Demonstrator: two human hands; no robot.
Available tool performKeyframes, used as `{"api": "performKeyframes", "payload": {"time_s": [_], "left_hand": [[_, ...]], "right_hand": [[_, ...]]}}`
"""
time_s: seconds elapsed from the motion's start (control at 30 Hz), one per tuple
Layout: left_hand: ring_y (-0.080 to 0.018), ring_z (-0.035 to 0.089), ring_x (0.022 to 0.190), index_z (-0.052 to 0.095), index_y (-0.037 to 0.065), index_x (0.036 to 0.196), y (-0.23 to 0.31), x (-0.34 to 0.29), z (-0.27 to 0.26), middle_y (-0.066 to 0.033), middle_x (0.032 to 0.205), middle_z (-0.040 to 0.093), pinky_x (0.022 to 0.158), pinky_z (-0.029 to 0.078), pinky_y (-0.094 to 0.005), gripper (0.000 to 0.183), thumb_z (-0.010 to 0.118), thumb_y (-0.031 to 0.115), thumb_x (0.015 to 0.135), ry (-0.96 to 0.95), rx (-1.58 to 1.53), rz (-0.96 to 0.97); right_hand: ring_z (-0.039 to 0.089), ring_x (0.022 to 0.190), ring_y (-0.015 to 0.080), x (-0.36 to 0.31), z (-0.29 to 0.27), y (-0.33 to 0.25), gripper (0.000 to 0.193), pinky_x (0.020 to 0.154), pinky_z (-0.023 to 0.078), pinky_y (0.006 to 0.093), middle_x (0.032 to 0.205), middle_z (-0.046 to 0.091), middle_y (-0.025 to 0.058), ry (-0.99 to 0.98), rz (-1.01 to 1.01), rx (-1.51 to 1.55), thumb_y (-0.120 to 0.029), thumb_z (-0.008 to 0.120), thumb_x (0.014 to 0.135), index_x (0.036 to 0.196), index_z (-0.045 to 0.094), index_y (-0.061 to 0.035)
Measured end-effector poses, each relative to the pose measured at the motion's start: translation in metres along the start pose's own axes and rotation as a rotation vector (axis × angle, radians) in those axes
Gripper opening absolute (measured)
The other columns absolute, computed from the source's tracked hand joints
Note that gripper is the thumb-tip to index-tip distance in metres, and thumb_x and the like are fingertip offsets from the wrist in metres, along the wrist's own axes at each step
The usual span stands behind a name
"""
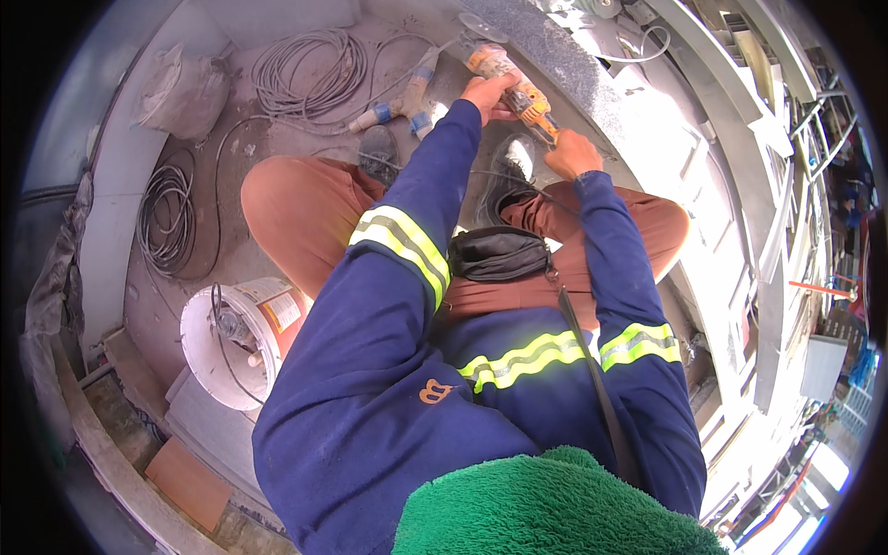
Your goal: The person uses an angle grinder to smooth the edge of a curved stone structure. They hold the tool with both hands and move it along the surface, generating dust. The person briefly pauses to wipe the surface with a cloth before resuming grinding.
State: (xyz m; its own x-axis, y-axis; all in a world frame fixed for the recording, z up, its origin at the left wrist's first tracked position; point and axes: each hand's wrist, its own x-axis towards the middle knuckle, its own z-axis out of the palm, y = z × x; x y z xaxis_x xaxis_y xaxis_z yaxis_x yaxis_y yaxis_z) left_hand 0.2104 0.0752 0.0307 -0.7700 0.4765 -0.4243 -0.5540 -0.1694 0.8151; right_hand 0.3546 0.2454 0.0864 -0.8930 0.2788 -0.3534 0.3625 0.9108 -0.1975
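A dusty yellow-and-orange angle grinder (511,76) lies between my two hands, its head and pale disc (484,28) at the far end, close to the edge of a grey speckled stone slab (555,42). My left hand (490,98) is wrapped round the middle of the grinder's body. Around the rear handle my right hand (573,155) is closed. Whether the disc touches the slab cannot be made out. Just left of the grinder is a white Y-shaped pipe piece (403,104) with blue bands.
Coiled grey cable (310,74) and a second cable coil (166,219) lie on the dusty floor at left. A white bucket (199,338) with a cord and tool inside stands by my left knee. A dusty sack (185,91) leans at the wall. Metal profiles (740,139) line the right.
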Motion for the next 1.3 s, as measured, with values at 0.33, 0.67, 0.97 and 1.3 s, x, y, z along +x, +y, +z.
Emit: {"api": "performKeyframes", "payload": {"time_s": [0.33,0.67,0.97,1.3], "left_hand": [[-0.0329,0.077,0.103,0.056,-0.003,0.137,-0.002,0.01,-0.001,-0.0173,0.127,0.07,0.086,0.068,-0.0475,0.057,0.075,0.036,0.1,0.046,-0.018,0.02],[-0.0341,0.077,0.106,0.051,-0.009,0.138,0.012,0.013,-0.002,-0.0207,0.129,0.068,0.087,0.069,-0.048,0.063,0.074,0.035,0.1,0.089,-0.001,0.048],[-0.0337,0.078,0.099,0.054,-0.007,0.134,0.006,0.007,-0.001,-0.0207,0.123,0.071,0.08,0.069,-0.0473,0.059,0.077,0.033,0.098,0.062,-0.026,0.031],[-0.0324,0.077,0.101,0.057,-0.003,0.133,0.006,-0.004,-0.001,-0.0199,0.125,0.069,0.083,0.069,-0.0457,0.054,0.076,0.035,0.1,-0.035,0.023,-0.016]], "right_hand": [[0.072,0.114,0.0434,0.005,-0.002,-0.006,0.039,0.099,0.057,0.0517,0.121,0.076,0.0237,-0.001,0.03,0.008,-0.02,0.065,0.087,0.123,0.075,-0.0073],[0.072,0.115,0.0422,0.028,0.0,-0.014,0.041,0.1,0.057,0.0517,0.121,0.076,0.023,-0.018,0.019,0.008,-0.021,0.066,0.087,0.125,0.075,-0.0081],[0.072,0.113,0.044,0.015,0.004,-0.003,0.039,0.099,0.057,0.0531,0.119,0.076,0.0237,0.01,0.0,0.02,-0.021,0.065,0.086,0.121,0.075,-0.0069],[0.07,0.115,0.0461,-0.004,0.001,0.003,0.039,0.1,0.055,0.0541,0.12,0.074,0.0274,0.011,0.008,0.03,-0.019,0.063,0.087,0.122,0.073,-0.0051]]}}
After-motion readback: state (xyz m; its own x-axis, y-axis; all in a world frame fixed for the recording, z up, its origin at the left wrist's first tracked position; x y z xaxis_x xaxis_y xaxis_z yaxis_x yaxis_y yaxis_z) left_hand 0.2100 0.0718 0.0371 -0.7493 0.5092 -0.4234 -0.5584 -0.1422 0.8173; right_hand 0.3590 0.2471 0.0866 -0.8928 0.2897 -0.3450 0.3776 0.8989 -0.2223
